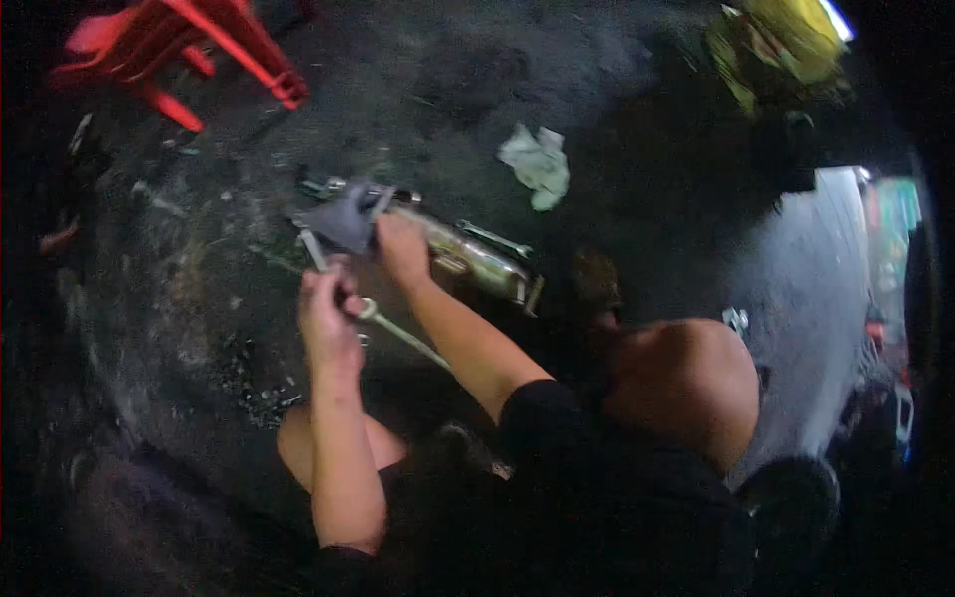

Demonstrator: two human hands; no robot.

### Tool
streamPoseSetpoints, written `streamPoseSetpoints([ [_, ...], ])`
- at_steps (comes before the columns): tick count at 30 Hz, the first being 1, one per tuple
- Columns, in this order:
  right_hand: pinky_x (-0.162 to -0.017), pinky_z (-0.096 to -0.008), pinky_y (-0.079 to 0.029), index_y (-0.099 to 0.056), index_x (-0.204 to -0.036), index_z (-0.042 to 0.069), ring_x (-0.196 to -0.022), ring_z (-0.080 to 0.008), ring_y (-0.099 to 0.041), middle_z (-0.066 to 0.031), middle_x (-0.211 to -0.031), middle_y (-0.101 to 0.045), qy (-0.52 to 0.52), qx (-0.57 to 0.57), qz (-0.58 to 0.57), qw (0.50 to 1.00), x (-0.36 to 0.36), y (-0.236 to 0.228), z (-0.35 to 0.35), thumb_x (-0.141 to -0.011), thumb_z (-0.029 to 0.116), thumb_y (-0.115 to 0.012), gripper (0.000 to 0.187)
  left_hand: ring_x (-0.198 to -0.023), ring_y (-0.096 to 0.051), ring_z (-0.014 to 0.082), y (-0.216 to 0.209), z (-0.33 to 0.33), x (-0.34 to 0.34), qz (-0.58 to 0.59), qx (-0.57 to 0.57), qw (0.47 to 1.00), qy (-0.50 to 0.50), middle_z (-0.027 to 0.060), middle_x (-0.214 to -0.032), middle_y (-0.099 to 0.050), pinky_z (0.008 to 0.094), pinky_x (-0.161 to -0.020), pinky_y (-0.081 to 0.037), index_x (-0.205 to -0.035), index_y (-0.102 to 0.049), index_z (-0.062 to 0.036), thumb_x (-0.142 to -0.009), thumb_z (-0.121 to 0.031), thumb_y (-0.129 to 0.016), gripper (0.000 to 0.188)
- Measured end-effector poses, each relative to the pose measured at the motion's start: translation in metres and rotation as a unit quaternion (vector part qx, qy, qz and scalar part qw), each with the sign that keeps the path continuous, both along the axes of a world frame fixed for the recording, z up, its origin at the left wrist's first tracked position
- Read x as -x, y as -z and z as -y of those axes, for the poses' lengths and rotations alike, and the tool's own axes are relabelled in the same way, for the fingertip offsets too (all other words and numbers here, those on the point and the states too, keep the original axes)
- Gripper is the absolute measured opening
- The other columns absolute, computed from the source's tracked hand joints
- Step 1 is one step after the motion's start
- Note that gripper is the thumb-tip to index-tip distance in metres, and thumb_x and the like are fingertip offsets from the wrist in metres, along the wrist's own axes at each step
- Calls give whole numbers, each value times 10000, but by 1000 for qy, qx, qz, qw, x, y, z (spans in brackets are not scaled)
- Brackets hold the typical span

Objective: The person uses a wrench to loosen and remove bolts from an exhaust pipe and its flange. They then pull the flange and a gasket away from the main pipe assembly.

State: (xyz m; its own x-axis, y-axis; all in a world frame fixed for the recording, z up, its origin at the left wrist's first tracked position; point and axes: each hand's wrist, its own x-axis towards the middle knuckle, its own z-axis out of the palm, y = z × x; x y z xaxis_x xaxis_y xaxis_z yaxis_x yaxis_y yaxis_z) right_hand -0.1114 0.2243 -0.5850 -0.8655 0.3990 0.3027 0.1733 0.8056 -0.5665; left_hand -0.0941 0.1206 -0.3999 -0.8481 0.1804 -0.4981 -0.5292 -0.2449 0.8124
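hands [403, 251] near cylinder [489, 265] — stool [235, 46] well apart

I'm watching through a single head view, taken from the left one of two wide fisheye cameras worn on the person's head, and it faces down onto the dark floor [408, 95]. From this height the left forearm [343, 428] and right forearm [468, 333] reach in from the near side, bringing the left hand [330, 298] and right hand [401, 249] left of centre, close but slightly blurred for me. A bare knee [691, 383] looms large at near right. My coverage runs out to a red plastic stool [239, 45] at far left and a yellow bundle [786, 40] at far right, with the pale ground [806, 298] on the right curving along the lens's dark rim.
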Motion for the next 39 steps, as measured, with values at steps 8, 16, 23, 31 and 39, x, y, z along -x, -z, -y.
streamPoseSetpoints([
  [8,-745,-430,-454,-522,-1094,65,-904,-299,-598,-142,-954,-608,-29,-24,-40,998,-17,14,-29,-838,98,-492,260,-587,-419,53,9,-23,-13,-8,33,999,25,-20,-682,-475,188,-471,-327,-914,-570,-67,-863,-205,-555,147],
  [16,-816,-409,-410,-489,-1205,66,-1009,-261,-568,-112,-1141,-584,-27,-90,13,996,-15,32,-7,-836,120,-450,375,-587,-410,48,-1,-8,-11,-28,15,999,5,-26,-687,-463,189,-474,-315,-929,-574,-72,-880,-169,-534,117],
  [23,-755,-408,-398,-488,-1096,64,-889,-267,-584,-107,-998,-610,-43,-31,65,996,-9,19,-13,-817,115,-485,284,-592,-422,50,5,-11,-10,-28,8,1000,10,-23,-698,-478,187,-474,-323,-932,-583,-76,-887,-189,-547,127],
  [31,-705,-409,-380,-485,-1030,63,-847,-255,-586,-108,-905,-611,-30,-33,-8,999,-12,25,-9,-801,164,-523,254,-590,-425,50,14,-12,-10,-9,4,1000,14,-27,-700,-488,197,-494,-325,-946,-578,-86,-888,-184,-547,118],
  [39,-726,-429,-380,-488,-1049,56,-893,-292,-581,-122,-955,-604,-9,-61,-70,996,-13,3,-4,-746,216,-599,360,-585,-420,49,17,-14,-10,-18,-6,1000,12,-27,-697,-488,195,-492,-312,-938,-569,-82,-889,-202,-539,133],
])
